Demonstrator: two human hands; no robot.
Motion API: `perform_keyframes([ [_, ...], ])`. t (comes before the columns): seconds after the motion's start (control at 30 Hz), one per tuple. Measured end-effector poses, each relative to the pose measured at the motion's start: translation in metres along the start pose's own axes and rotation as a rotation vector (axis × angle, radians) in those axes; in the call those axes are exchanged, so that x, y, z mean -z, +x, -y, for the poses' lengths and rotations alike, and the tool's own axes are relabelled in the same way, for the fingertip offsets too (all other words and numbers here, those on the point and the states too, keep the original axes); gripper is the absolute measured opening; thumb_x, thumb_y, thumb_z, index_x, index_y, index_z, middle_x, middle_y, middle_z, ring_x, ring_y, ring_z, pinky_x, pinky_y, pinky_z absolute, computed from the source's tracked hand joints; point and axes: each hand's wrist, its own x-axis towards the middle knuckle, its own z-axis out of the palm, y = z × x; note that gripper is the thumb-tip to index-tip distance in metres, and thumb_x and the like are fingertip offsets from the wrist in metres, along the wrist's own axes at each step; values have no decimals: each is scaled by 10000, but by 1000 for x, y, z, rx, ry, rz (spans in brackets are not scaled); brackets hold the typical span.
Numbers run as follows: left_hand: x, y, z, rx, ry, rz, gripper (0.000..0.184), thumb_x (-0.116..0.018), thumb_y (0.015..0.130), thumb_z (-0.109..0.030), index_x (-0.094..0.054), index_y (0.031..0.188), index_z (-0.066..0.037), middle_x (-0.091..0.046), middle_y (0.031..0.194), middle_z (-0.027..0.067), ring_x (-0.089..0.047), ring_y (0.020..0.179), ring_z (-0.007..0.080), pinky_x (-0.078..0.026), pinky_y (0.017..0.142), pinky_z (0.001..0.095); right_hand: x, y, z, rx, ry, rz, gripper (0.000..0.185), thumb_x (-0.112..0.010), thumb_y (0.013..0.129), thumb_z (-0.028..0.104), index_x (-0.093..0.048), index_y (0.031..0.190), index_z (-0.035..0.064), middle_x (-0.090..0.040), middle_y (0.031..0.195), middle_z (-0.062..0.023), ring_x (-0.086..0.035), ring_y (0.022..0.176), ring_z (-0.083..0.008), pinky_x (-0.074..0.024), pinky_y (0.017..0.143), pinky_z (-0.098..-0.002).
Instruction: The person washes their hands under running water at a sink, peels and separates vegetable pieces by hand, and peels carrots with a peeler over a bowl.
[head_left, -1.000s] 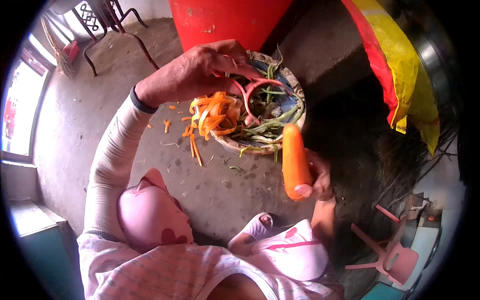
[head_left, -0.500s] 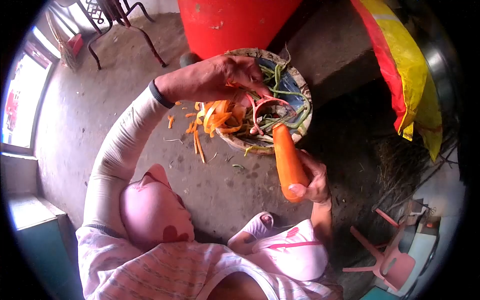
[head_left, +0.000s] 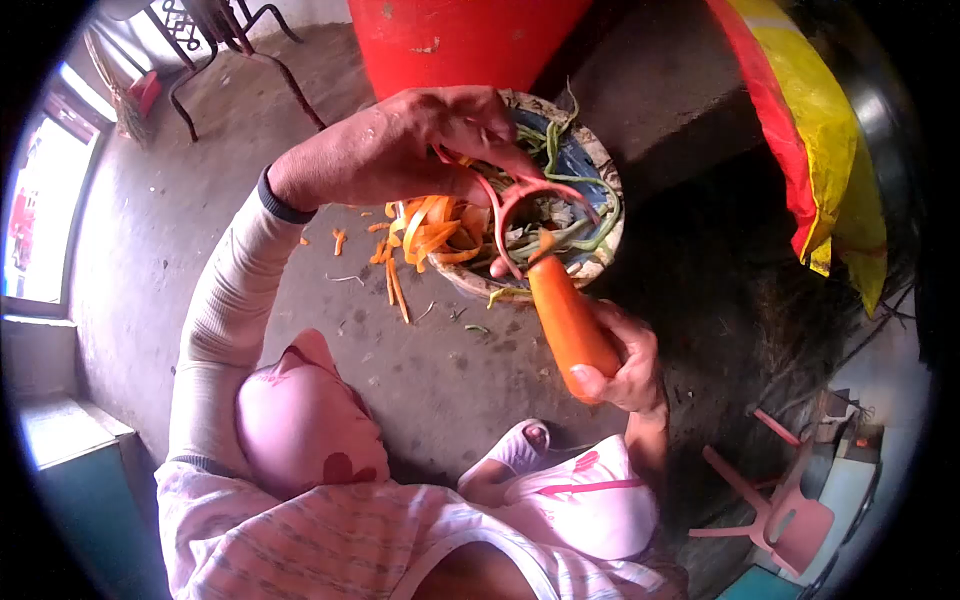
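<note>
The peeler (head_left: 508,205), gripped in the left hand (head_left: 430,135) above the basin (head_left: 604,155), has moved to the tip of the carrot (head_left: 570,325), where an orange sliver (head_left: 546,241) now stands up, so the blade seems to be cutting. The right hand (head_left: 632,368) clasps the carrot's thick end on the basin's near side; no brand, label or writing is legible.

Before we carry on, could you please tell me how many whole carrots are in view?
1: the carrot is in the right hand, its upper end close to the peeler in the left hand. Another could be hidden under the scraps in the bowl.
</note>
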Motion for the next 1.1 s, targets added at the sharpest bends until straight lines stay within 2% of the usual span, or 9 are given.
perform_keyframes([
  [0.17,-2,4,-10,-104,83,38,347,-657,825,-116,-658,1171,-138,-546,1010,87,-535,941,243,-452,871,369,3,2,16,133,-309,-28,598,-748,630,123,-580,1186,-18,-649,1064,-175,-657,898,-277,-511,822,-343],
  [0.2,-3,3,-5,-116,98,54,313,-620,871,-218,-655,1176,-160,-548,1020,83,-555,947,229,-478,839,353,5,0,19,136,-341,-13,604,-750,621,115,-580,1186,-17,-649,1060,-173,-656,904,-284,-510,825,-345],
  [0.33,9,-9,23,56,122,3,286,-574,906,-172,-651,1180,-147,-541,1017,74,-572,926,210,-531,800,333,8,-7,24,157,-334,-29,614,-751,602,94,-583,1182,-15,-647,1055,-172,-651,912,-309,-510,825,-356],
  [0.43,8,-6,8,3,94,-27,293,-584,898,-185,-652,1180,-140,-531,1005,70,-561,932,208,-515,835,335,7,-6,27,194,-453,-77,595,-745,615,82,-583,1180,-13,-646,1058,-169,-649,918,-309,-509,827,-357],
  [0.6,0,3,-17,-134,197,-9,359,-672,806,-179,-668,1163,-219,-533,982,70,-537,927,226,-472,824,353,5,-6,25,185,-461,-95,617,-725,611,116,-570,1187,-41,-641,1014,-184,-651,876,-285,-504,797,-330],
  [0.83,-6,3,0,-46,207,8,332,-663,817,-178,-671,1149,-184,-556,1020,73,-548,948,244,-465,834,366,6,-7,23,152,-474,-103,587,-722,634,121,-573,1175,-52,-644,1026,-186,-653,893,-280,-500,810,-328],
  [0.9,4,-3,23,-79,359,-20,321,-656,828,-178,-669,1149,-173,-560,1027,79,-554,945,248,-466,839,367,8,-9,22,152,-430,-92,578,-721,639,118,-577,1171,-55,-646,1029,-185,-654,908,-280,-499,820,-324],
  [0.93,12,-10,24,72,267,-3,310,-645,838,-176,-669,1147,-171,-561,1027,82,-557,941,250,-468,844,363,10,-13,23,147,-396,-92,574,-720,640,115,-578,1169,-56,-647,1030,-184,-655,916,-280,-498,825,-322],
  [1.1,7,-4,4,18,215,-33,325,-645,835,-169,-664,1159,-178,-554,1004,79,-554,937,243,-469,844,361,8,-9,29,161,-463,-113,587,-724,642,107,-569,1189,-39,-643,1051,-178,-650,940,-288,-501,832,-326],
])
